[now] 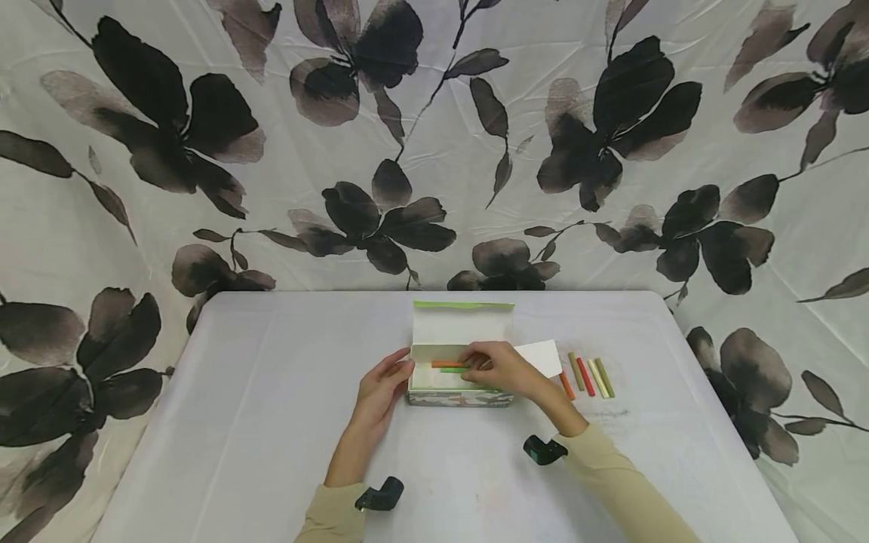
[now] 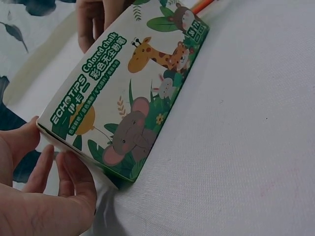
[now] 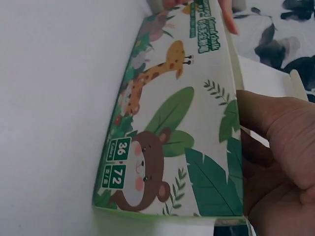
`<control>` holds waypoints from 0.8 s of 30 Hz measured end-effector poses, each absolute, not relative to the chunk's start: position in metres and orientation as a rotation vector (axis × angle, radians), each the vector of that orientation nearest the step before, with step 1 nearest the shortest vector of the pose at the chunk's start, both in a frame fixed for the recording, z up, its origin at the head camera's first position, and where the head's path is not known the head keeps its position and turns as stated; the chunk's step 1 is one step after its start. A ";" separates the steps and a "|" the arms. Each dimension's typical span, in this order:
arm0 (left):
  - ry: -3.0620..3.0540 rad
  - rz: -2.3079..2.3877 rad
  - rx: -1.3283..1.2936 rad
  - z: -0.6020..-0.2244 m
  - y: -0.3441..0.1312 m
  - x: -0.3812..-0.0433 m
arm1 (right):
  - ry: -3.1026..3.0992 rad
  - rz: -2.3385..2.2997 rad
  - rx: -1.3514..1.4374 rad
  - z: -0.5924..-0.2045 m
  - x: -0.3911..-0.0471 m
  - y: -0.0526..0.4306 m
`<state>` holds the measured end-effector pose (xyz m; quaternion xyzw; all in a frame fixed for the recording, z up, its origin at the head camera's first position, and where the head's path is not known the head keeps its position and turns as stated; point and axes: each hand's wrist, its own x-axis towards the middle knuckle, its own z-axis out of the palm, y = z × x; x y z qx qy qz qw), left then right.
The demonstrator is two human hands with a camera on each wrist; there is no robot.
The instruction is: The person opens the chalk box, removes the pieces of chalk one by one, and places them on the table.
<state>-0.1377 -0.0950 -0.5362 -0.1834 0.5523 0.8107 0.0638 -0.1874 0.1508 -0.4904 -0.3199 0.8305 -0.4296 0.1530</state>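
An open chalk box (image 1: pixel 460 399) with animal pictures stands on the table, its lid folded back. My left hand (image 1: pixel 377 388) holds the box at its left end; in the left wrist view the fingers (image 2: pixel 76 179) bend against that end. Inside lie an orange chalk stick (image 1: pixel 444 364) and a green chalk stick (image 1: pixel 451 370). My right hand (image 1: pixel 498 367) reaches into the box from the right, its curled fingertips pinching at the ends of these sticks. Which stick they grip is unclear. In the right wrist view the box wall (image 3: pixel 182 118) hides those fingertips.
Right of the box lie several loose chalk sticks, among them a red one (image 1: pixel 585 377) and an orange one (image 1: pixel 566 386). A white flap (image 1: pixel 541 357) sticks out at the box's right end. A flowered cloth (image 1: pixel 475 151) hangs behind the white table (image 1: pixel 271 422).
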 end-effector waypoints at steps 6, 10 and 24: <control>1.691 2.438 -0.556 -0.536 -0.094 -0.138 | 2.340 -1.114 -0.972 -0.500 -0.192 0.142; 1.701 2.431 -0.566 -0.536 -0.093 -0.138 | 2.337 -0.966 -0.993 -0.501 -0.195 0.135; 1.748 2.418 -0.621 -0.534 -0.091 -0.135 | 2.222 -0.753 -0.973 -0.498 -0.208 0.117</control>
